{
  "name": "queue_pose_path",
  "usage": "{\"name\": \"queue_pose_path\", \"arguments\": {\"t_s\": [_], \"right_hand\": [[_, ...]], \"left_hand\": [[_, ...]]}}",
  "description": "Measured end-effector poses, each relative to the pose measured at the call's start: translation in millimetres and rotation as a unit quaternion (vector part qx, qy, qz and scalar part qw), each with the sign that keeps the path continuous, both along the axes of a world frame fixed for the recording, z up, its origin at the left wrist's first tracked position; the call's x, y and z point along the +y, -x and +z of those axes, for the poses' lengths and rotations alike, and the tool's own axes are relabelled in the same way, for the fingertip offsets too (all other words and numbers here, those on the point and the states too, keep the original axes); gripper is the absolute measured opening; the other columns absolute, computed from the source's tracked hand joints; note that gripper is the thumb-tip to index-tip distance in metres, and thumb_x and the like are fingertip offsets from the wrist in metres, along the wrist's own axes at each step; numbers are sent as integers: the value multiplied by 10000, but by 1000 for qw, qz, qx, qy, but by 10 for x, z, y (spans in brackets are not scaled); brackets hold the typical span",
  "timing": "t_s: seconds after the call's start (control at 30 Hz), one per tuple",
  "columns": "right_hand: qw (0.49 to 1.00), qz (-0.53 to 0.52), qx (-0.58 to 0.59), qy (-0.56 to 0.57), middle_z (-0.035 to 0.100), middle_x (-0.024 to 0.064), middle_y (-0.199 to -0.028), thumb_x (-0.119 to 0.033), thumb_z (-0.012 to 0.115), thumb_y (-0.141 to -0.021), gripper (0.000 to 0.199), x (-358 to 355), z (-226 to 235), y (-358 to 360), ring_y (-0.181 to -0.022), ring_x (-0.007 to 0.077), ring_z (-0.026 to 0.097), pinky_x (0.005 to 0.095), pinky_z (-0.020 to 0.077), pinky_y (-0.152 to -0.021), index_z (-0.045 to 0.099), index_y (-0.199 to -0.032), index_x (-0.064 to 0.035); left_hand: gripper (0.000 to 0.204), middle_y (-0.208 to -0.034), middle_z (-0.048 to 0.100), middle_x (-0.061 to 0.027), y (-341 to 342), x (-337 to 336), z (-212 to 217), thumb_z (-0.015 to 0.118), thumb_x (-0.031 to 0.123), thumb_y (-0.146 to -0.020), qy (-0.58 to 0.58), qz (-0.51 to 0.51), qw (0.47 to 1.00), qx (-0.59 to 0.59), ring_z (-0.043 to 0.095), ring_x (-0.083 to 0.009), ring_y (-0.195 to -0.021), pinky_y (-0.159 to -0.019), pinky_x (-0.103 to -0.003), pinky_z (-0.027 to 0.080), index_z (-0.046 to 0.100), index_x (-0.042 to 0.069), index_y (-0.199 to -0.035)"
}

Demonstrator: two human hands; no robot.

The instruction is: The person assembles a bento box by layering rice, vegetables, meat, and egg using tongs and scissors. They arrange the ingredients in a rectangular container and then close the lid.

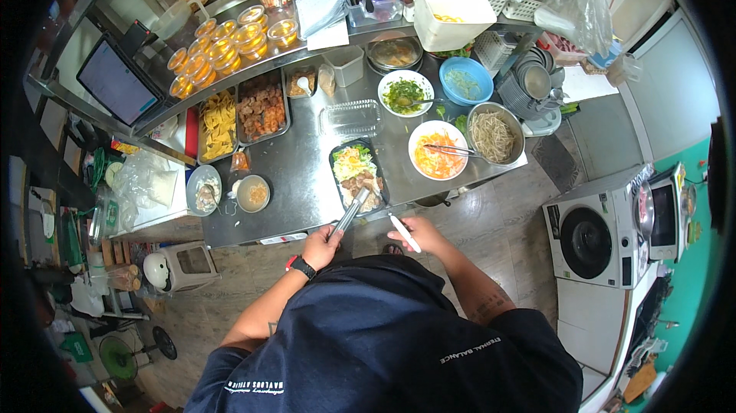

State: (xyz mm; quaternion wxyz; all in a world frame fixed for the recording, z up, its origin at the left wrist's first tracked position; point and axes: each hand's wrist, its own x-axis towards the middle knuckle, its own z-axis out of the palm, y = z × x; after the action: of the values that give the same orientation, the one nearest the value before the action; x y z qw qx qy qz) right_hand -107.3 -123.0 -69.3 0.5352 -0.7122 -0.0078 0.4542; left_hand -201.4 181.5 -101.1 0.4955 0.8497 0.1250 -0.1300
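Observation:
My left hand (323, 243) is closed around metal tongs (350, 211), whose tips reach down to the meat in a black food tray (333, 175). Sliced cooked meat (360, 182) lies in the tray's near half, with pale greens and orange shreds (353, 160) beyond it. Just right of the tray's near end, my right hand (423, 234) grips a slim white-handled utensil (404, 232), pointing up and left; its exact kind is unclear. A clear plastic lid (349, 117) lies behind the tray.
Right of the tray stand a white bowl of carrot shreds with chopsticks (437, 150), a metal bowl of bean sprouts (494, 135) and a bowl of chopped greens (405, 93). Trays of meat (263, 112) and small bowls (253, 194) sit left. A shelf with sauce cups (224, 53) overhangs the back.

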Motion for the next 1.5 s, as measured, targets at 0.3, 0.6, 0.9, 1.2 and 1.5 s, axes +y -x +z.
{"name": "queue_pose_path", "arguments": {"t_s": [0.3,0.6,0.9,1.2,1.5], "right_hand": [[988,-88,-118,45,682,9,-809,-273,814,-890,411,-233,-31,286,-687,57,560,260,466,-617,662,-1154,4],[989,-65,-130,25,668,-12,-806,-265,832,-880,494,39,-143,162,-699,55,583,266,478,-592,647,-1262,-13],[990,-77,-122,-7,630,-23,-851,-226,845,-869,515,81,-277,191,-749,63,562,241,477,-661,620,-1272,3],[975,-113,-169,85,684,49,-784,-194,834,-862,549,249,-41,362,-603,90,596,274,496,-541,610,-1319,10],[973,-167,-132,91,677,36,-770,-201,837,-861,551,508,-44,559,-611,86,602,272,498,-536,610,-1321,2]], "left_hand": [[370,-869,711,-249,-111,-84,693,657,350,-954,-197,-83,974,-77,699,-436,-815,-749,-508,556,682,25,-1128],[396,-917,717,-259,-135,-50,916,668,356,-934,-224,-85,968,-76,696,-451,-837,-757,-522,561,673,12,-1131],[509,-790,703,-258,-184,760,980,675,466,-923,-210,93,967,-108,718,-424,-781,-715,-489,575,701,-4,-1116],[365,-909,725,-252,-1254,2596,985,686,385,-919,-438,117,889,-58,711,-426,-863,-781,-519,572,727,48,-1052],[437,-810,726,-200,-1979,2992,443,655,436,-940,-301,203,932,-4,704,-322,-704,-673,-436,559,728,16,-848]]}}
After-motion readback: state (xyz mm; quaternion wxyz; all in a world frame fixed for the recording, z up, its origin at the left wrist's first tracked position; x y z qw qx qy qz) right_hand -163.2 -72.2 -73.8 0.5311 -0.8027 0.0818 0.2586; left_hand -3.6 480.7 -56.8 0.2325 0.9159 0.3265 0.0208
